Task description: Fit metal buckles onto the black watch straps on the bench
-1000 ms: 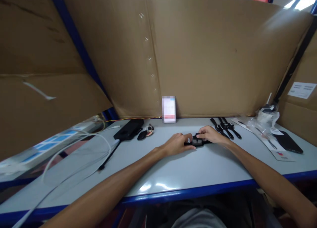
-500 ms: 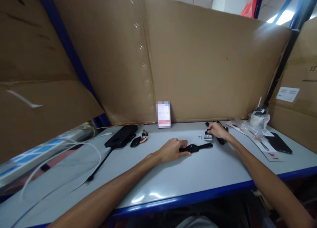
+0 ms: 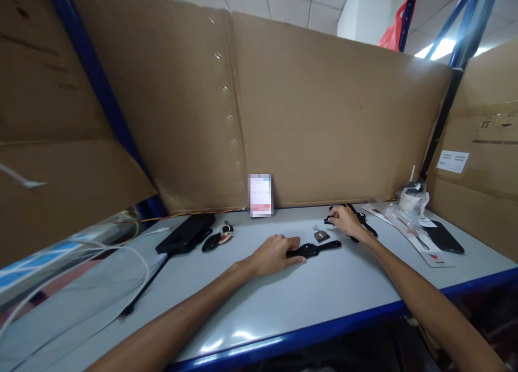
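Note:
My left hand (image 3: 277, 253) is closed around one end of a black wristwatch (image 3: 309, 250), whose strap stretches to the right on the tabletop. Further back, my right hand (image 3: 346, 221) pinches a small black piece (image 3: 328, 220), too small to name. Just left of that hand lies a small dark grey square piece (image 3: 322, 235) with a pale mark on it. Tiny metal bits (image 3: 316, 228) rest at its upper left edge. Behind and beneath my right hand are more black straps (image 3: 366, 224), partly hidden by the fingers and wrist.
A phone with a lit screen (image 3: 261, 195) leans on the cardboard wall (image 3: 315, 124). Left are a black box-shaped device (image 3: 186, 234), keys (image 3: 220, 237) and white cables (image 3: 141, 253). Right are plastic packaging (image 3: 399, 221), a dark phone (image 3: 445, 236) and a cup in plastic (image 3: 411, 197).
My right hand has lifted off the small square piece, which now lies flat to its left and looks darker. The left hand keeps its hold on the wristwatch. The camera view has shifted slightly.

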{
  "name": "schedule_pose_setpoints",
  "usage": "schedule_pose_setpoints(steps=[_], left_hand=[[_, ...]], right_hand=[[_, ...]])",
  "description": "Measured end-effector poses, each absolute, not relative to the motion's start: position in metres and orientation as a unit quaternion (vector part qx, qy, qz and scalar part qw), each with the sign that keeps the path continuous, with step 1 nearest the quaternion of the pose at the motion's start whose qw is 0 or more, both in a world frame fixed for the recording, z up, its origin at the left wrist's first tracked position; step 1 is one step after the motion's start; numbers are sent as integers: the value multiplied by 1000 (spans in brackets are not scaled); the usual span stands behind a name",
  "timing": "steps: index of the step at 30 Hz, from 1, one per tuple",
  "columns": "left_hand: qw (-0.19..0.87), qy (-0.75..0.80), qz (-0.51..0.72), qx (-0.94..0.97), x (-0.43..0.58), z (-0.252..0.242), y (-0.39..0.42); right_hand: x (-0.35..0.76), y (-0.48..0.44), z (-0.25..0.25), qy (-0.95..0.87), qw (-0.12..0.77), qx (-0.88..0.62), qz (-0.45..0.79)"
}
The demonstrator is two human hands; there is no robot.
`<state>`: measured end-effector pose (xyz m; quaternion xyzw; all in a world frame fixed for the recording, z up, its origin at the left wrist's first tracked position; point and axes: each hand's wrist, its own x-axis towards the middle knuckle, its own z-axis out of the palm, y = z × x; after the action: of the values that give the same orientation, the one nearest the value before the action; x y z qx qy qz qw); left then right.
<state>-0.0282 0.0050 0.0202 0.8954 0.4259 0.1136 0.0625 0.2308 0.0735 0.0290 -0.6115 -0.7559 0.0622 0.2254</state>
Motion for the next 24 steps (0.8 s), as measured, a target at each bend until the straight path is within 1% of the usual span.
schedule_pose_setpoints(steps=[3, 7, 12, 18, 21, 24], left_hand=[[58, 429, 112, 894, -28, 21, 4], [60, 434, 113, 892, -28, 22, 4], [74, 416, 117, 899, -29, 20, 7], [80, 418, 125, 896, -31, 16, 9], [123, 411, 152, 891, -31, 15, 12], [222, 421, 240, 846, -30, 11, 19]], right_hand=[[232, 72, 27, -765, 169, -620, 44], [230, 68, 24, -768, 154, -621, 31], [227, 61, 35, -762, 162, -626, -17], [235, 56, 54, -726, 211, -654, -39], [243, 56, 60, -708, 232, -665, -50], [252, 59, 66, -681, 248, -685, -69]])
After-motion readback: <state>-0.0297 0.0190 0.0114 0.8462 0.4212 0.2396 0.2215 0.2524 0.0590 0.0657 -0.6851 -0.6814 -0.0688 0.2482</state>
